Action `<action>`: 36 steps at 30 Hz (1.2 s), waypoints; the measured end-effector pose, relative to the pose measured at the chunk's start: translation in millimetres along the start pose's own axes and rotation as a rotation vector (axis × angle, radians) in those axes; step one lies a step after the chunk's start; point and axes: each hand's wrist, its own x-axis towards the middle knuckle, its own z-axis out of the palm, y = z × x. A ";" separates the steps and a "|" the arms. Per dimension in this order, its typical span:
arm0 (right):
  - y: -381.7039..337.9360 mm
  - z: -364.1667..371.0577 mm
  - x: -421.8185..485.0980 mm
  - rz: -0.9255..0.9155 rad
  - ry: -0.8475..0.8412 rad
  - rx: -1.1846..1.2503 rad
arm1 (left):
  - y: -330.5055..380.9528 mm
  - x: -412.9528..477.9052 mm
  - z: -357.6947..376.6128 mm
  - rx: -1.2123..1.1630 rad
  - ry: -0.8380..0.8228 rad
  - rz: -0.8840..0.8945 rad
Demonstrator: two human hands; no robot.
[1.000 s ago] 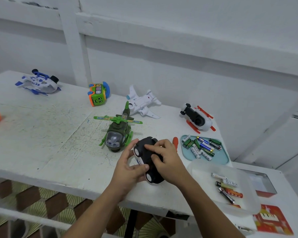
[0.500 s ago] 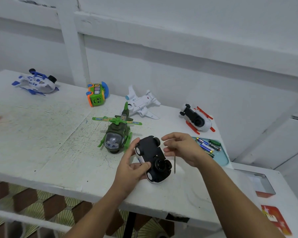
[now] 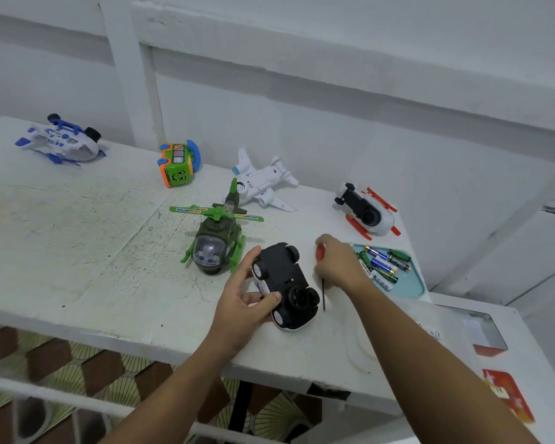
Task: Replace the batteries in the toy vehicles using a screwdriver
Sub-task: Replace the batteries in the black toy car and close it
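Fingers [image 3: 250,259] of the left hand [image 3: 237,306] clamp the upturned toy car [image 3: 284,277] on the bench [image 3: 77,251] — wheels up, thumb on its near side. Right hand [image 3: 340,267] fingers curl round the red-handled screwdriver [image 3: 319,252], shaft pointing down just right of the car. Batteries [image 3: 385,264] lie in a teal tray [image 3: 414,288] immediately right of those fingers.

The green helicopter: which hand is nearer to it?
Left. The left hand, holding the car, is close beside the helicopter; the right hand, gripping the screwdriver, is beyond the car.
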 end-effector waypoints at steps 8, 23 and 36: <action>4.7 -25.2 -21.7 -0.037 0.368 0.871 | -0.6 -0.7 0.9 -0.015 0.001 0.001; 7.9 4.2 -55.9 0.052 0.376 1.277 | -3.7 1.2 0.4 -0.003 0.013 0.004; 5.5 5.5 -61.6 0.011 0.413 1.285 | 0.7 -0.9 2.1 -0.008 0.019 0.011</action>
